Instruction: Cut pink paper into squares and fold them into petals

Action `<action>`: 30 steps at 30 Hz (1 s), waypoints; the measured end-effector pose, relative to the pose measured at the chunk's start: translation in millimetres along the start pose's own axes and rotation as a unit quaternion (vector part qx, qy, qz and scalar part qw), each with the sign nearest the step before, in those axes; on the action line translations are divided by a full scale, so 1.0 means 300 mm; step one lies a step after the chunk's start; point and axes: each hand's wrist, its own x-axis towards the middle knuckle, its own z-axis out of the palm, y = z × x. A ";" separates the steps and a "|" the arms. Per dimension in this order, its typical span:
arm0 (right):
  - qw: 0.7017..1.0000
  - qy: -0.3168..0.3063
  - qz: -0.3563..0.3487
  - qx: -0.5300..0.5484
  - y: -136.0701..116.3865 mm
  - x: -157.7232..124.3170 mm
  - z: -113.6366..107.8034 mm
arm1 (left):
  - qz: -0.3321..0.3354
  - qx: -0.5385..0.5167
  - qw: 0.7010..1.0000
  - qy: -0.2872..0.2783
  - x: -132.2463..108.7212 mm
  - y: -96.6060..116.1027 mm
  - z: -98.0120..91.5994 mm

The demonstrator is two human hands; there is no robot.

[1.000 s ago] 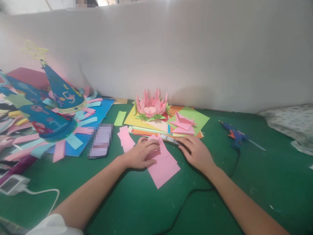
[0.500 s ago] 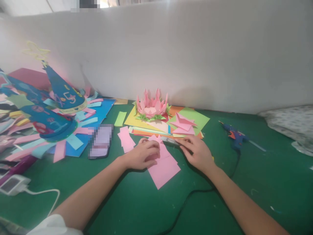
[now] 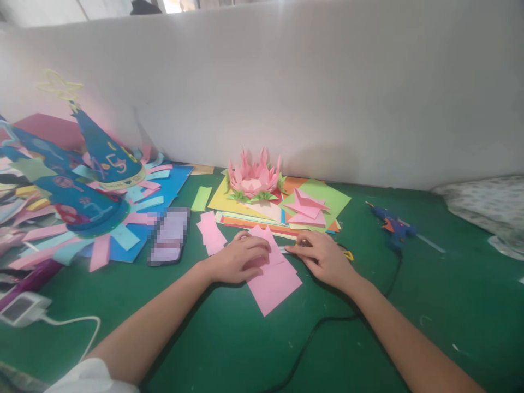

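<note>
Two bare hands rest on a green table. Left hand presses curled fingers onto pink paper at centre; right hand closes its fingers around yellow-handled scissors just beside the sheet.

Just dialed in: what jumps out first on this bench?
The pink paper lotus stands on a stack of coloured sheets at the back centre. In front, the left hand presses a pink sheet, the right hand beside it. Blue decorated cones crowd the left.
</note>
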 end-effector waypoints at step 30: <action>0.993 -0.095 -0.062 0.032 0.007 0.000 -0.063 | -0.022 -0.006 0.999 -0.041 0.001 -0.014 -0.009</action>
